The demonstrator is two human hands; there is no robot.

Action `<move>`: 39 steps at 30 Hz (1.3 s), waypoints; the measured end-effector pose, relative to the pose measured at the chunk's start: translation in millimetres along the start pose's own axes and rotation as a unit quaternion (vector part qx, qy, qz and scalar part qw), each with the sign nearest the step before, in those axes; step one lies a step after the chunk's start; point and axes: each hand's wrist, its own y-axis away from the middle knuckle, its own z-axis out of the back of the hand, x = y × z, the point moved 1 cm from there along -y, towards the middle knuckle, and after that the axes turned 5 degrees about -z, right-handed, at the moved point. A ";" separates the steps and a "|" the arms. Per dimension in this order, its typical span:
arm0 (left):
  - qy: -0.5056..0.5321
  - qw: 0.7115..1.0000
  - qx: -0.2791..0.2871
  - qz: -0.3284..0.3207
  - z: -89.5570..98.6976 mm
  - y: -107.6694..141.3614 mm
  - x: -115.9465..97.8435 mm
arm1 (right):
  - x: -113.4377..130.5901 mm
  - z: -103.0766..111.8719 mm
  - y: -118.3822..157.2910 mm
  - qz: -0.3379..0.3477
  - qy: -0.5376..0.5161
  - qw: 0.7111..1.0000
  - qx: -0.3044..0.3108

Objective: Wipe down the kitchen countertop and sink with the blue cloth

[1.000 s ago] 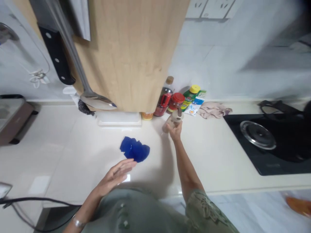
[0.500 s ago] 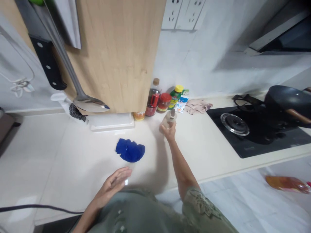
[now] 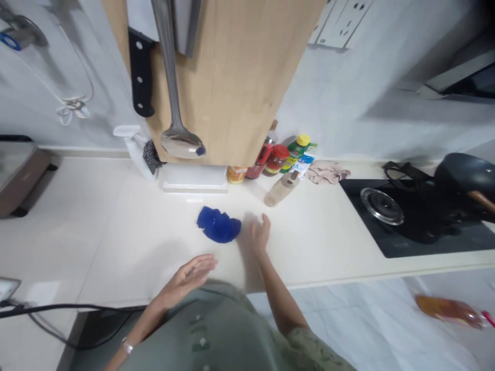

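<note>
blue cloth (image 3: 219,225) is best pressed by flat palms. near it, left hand (image 3: 192,275) is held fingers together, right hand (image 3: 261,237) slightly spread.

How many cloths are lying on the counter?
2: the blue cloth near the left hand and right hand, and the pinkish cloth crumpled beside the stove. More could hide behind the wooden panel.

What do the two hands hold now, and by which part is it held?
Nothing is held: the left hand and the right hand are both open, apart from the blue cloth and the bottle.
</note>
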 end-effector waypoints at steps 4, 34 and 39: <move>0.000 0.998 0.061 -0.023 -7.4 19.9 -4.8 | 60.7 -47.4 25.6 0.109 0.091 0.981 0.130; 0.061 0.671 -0.738 0.042 65.3 377.2 169.7 | 254.3 -217.6 155.3 0.394 0.207 0.793 0.415; -0.181 0.670 -0.705 0.145 96.3 384.2 183.0 | 302.5 -300.4 115.1 0.351 0.213 0.829 0.380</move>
